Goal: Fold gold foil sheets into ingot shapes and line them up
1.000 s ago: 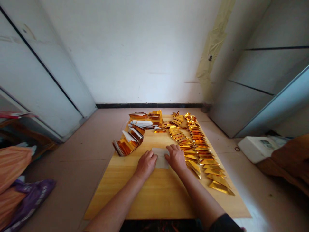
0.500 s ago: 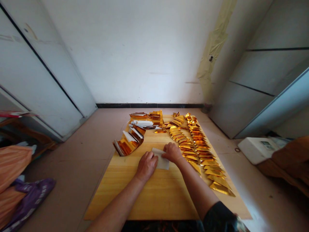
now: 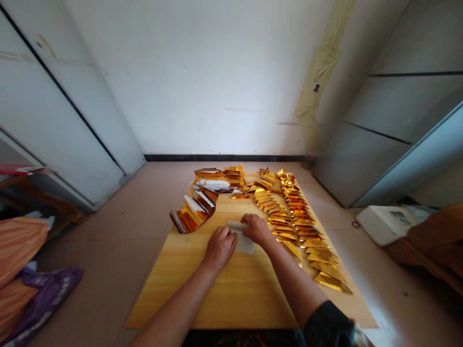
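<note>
Right hand (image 3: 256, 229) is half closed in the head view, the lifted far edge of a pale paper sheet (image 3: 245, 245) pinched in it. The sheet's left side is held against the counter (image 3: 217, 308) by the curled left hand (image 3: 220, 246). Folded gold pieces (image 3: 301, 221) are lined up right of the right hand; foil sheets (image 3: 190, 219) are piled beyond the left.

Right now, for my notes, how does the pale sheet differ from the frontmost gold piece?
The pale sheet is dull, the gold piece shiny. The sheet is mostly flat, far edge turned up; the piece is folded, with pointed ends. The left hand and right hand touch the sheet, not the piece. Both rest on the wooden board.
</note>
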The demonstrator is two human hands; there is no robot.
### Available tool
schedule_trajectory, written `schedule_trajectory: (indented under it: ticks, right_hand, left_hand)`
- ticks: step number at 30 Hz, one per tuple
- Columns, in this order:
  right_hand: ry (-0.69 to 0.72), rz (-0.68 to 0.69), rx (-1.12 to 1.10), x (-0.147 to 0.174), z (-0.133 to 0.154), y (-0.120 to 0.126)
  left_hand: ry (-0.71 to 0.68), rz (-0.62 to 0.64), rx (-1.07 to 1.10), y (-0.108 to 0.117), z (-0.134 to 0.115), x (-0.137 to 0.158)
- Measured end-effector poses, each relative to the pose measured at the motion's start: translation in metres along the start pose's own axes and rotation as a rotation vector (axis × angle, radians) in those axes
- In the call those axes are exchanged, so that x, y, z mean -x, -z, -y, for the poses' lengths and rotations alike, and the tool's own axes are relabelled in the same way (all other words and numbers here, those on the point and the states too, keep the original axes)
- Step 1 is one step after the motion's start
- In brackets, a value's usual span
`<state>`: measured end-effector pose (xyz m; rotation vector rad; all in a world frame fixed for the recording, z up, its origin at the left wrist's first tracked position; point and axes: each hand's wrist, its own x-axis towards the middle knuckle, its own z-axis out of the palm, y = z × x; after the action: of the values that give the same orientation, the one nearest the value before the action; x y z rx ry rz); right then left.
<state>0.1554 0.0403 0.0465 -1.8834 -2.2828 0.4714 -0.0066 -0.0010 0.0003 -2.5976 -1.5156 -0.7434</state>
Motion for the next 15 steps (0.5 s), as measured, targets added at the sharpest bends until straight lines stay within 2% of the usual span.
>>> schedule_trajectory:
  ticks: [6,12,15]
  right_hand:
    - [0.044,-0.085,0.077,0.012,-0.004,-0.012]
    - [0.228,-0.100,0.190,0.024,-0.005,-0.019]
    - [0.287,-0.114,0.222,0.029,-0.006,-0.022]
  left_hand:
    - [0.011,-0.035,0.099,-0.002,0.004,0.001]
    - [0.151,-0.098,0.153,-0.003,0.004,0.003]
    - [0.172,-0.156,0.185,-0.003,0.004,0.004]
